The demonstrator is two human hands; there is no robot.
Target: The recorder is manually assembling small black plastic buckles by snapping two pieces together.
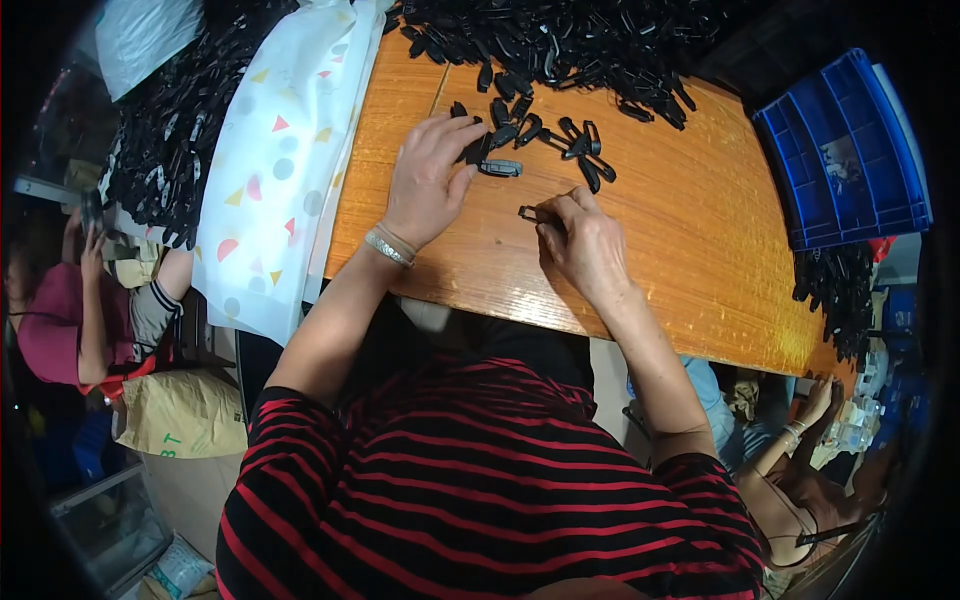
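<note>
My right hand [588,245] pinches a small black plastic piece with an open, frame-like end [528,213] just above the wooden table. To its left, my left hand [428,180] has its fingers curled over a dark plastic piece [476,148], the thumb closing from below; the fingers partly hide it. A grey-black oblong piece [501,168] lies beside the left fingertips. Several similar black pieces [525,128] lie loosely just beyond. A separate small cluster of them [582,147] rests past my right hand.
A big heap of black pieces [560,45] covers the table's [690,240] far side. A patterned white plastic sheet [270,170] lies left, with another heap [165,150] beyond it. A blue crate [845,150] stands right. People sit at left [70,320] and lower right [790,480].
</note>
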